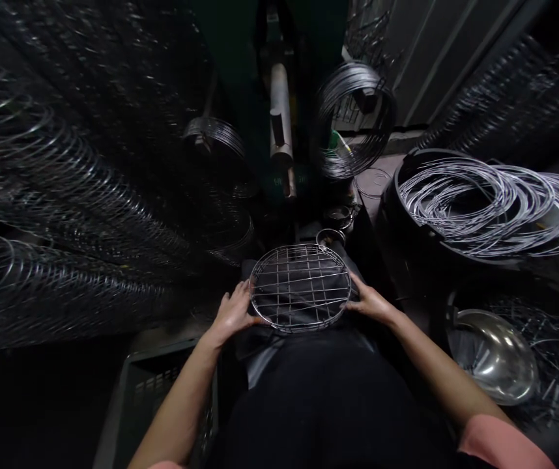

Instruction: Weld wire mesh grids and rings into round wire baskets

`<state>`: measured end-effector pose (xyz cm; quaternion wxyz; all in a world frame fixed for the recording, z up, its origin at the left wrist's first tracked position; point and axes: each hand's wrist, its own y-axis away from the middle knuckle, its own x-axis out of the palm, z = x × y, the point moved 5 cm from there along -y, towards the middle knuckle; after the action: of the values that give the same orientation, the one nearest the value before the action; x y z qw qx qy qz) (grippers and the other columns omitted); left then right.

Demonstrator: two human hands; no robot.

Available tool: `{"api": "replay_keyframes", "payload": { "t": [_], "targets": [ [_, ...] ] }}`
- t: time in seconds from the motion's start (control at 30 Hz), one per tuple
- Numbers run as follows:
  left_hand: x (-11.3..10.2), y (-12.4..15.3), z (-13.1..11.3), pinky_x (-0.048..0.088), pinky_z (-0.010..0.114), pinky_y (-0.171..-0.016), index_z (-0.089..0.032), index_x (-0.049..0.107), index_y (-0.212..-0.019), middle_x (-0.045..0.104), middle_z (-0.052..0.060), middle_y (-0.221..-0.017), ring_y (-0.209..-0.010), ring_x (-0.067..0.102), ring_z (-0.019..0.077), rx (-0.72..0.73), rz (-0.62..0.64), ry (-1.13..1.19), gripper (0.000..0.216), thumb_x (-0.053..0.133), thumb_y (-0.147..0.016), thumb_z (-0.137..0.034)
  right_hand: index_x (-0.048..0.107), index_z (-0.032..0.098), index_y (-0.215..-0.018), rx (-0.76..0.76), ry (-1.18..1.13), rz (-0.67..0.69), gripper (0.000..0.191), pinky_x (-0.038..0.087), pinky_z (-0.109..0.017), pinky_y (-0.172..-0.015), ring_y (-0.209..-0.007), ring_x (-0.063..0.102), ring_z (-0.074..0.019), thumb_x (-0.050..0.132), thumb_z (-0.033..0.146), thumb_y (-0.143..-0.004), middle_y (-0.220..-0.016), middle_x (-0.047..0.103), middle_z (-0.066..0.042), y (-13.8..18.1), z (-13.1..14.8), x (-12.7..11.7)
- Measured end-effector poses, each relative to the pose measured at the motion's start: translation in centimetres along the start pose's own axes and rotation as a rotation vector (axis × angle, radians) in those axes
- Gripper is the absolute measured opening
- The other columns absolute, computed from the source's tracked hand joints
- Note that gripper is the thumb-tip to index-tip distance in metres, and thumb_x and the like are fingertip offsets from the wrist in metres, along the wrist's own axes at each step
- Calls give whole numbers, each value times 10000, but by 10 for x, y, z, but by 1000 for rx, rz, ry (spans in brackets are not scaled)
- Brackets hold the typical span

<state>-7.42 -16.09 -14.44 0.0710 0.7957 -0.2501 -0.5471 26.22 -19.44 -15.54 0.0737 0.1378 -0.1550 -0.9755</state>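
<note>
A round wire rack [300, 286] with a crossed grid lies over my lap, in front of a dark machine. My left hand [234, 311] grips its left rim, thumb at the lower edge and fingers along the side. On the opposite rim, my right hand [366, 301] holds it with the thumb below and fingers at the edge. Dark cloth [260, 365] shows beneath and below the rack. Just beyond its far edge sits a small round metal bowl or ring [330, 237].
The machine's cylindrical arm [281, 117] points down ahead. Wire rings fill a black tub [399, 195] at right; below it a shiny metal bowl [497, 358] lies among short wire pieces. Stacked wire rings [64, 280] line the left, above a plastic crate [130, 384].
</note>
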Motion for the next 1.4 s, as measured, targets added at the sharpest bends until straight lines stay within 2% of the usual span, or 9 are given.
{"api": "replay_keyframes", "payload": {
  "t": [0.2,0.43,0.5,0.57,0.6,0.67,0.77,0.97,1.4],
  "targets": [
    [5,-3,3,154,612,-1066,-204,229,-1434,272,194,-1480,-1361,224,387,4,-28,139,1070,767,-559,-505,399,288,-1383,8,22,-5,973,263,-415,-1101,-1261,433,-277,824,258,-508,-1365,488,-29,0,-4,0],
    [3,2,6,126,395,-1150,-219,355,-1389,304,108,-1486,-1394,198,272,127,-41,667,1010,815,-511,-409,519,284,-1283,11,-111,-22,858,326,-436,-1062,-1214,475,-292,839,262,-487,-1301,547,-37,2,-5,-5],
    [-2,8,10,150,387,-1146,-216,372,-1380,331,98,-1475,-1382,238,262,102,-40,796,959,809,-544,-389,568,247,-1221,47,-201,-32,752,462,-389,-926,-1044,590,-263,830,296,-518,-1117,648,-54,4,-3,-13],
    [-9,12,16,243,377,-1117,-213,432,-1341,412,95,-1428,-1328,353,261,60,-74,923,833,776,-607,-401,589,213,-1161,106,-333,-112,624,524,-290,-614,-665,624,-173,790,364,-590,-760,657,-10,2,-1,-25],
    [-12,13,19,298,371,-1088,-207,483,-1301,472,96,-1381,-1280,420,261,37,-106,981,739,746,-645,-422,593,202,-1121,121,-407,-180,569,459,-237,-466,-492,536,-120,767,398,-616,-608,576,36,1,0,-31],
    [-16,11,22,387,352,-1011,-186,592,-1175,593,99,-1242,-1158,534,255,-11,-179,1065,558,686,-703,-470,592,194,-1018,119,-523,-316,493,275,-180,-336,-352,323,-53,743,453,-626,-484,393,102,-5,3,-40],
    [-16,4,19,466,312,-869,-160,665,-984,689,81,-991,-935,626,221,-106,-261,1157,459,678,-696,-517,559,191,-818,134,-528,-382,439,182,-170,-327,-352,242,-34,736,524,-592,-479,325,111,-16,7,-35],
    [-7,-2,5,453,225,-575,-154,636,-838,653,-7,-664,-582,589,128,-296,-284,1347,468,785,-554,-495,497,186,-639,189,-339,-292,479,183,-180,-332,-366,255,-39,717,604,-558,-458,354,89,-16,18,-7],
    [-15,-13,5,465,257,-562,-144,623,-739,658,8,-617,-548,598,144,-289,-262,1364,442,829,-480,-437,527,183,-645,222,-321,-150,418,172,-177,-348,-388,262,-41,749,523,-547,-465,371,86,-12,16,-9]
  ]
}}
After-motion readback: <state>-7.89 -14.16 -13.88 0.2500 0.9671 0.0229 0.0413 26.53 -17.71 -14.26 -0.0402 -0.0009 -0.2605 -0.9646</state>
